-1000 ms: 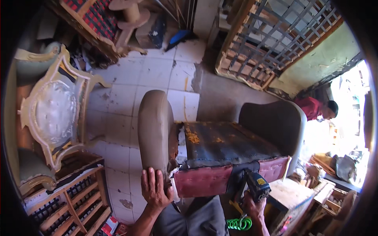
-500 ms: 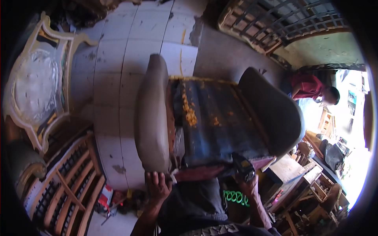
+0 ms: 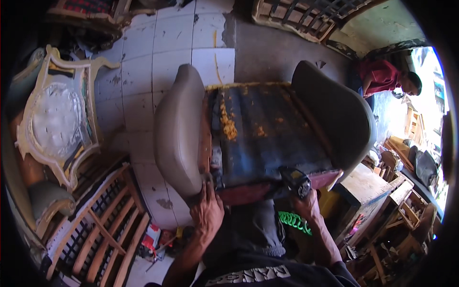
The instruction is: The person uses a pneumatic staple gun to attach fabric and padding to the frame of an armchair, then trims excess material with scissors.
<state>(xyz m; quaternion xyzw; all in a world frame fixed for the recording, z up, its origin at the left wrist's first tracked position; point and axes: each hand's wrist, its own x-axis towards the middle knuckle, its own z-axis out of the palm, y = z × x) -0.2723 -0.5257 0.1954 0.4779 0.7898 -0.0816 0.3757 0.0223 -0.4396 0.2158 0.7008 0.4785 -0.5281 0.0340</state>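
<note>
In front of me stands a chair frame with a worn dark seat base [image 3: 267,138], streaked with yellow foam remnants. Padded grey-brown armrests flank it: the left armrest [image 3: 177,129] and the right armrest [image 3: 332,112]. My left hand [image 3: 208,210] lies with fingers stretched against the near lower end of the left armrest, by its inner edge. Wrapped round the handle of a black staple gun [image 3: 296,182] is my right hand [image 3: 307,204], at the near edge of the seat base. A green coiled hose [image 3: 294,222] hangs beside my right forearm.
An ornate pale chair back [image 3: 56,117] and a slatted wooden frame [image 3: 103,227] stand at left. To the right are a workbench [image 3: 363,186] and scattered wood pieces. A person in a red shirt [image 3: 380,76] is at far right. Another webbed frame [image 3: 306,16] lies at the back.
My left hand has shifted from the armrest's outer lower end towards its inner edge, fingers now stretched forward. The staple gun stays near the seat's front edge. The view has shifted slightly.
</note>
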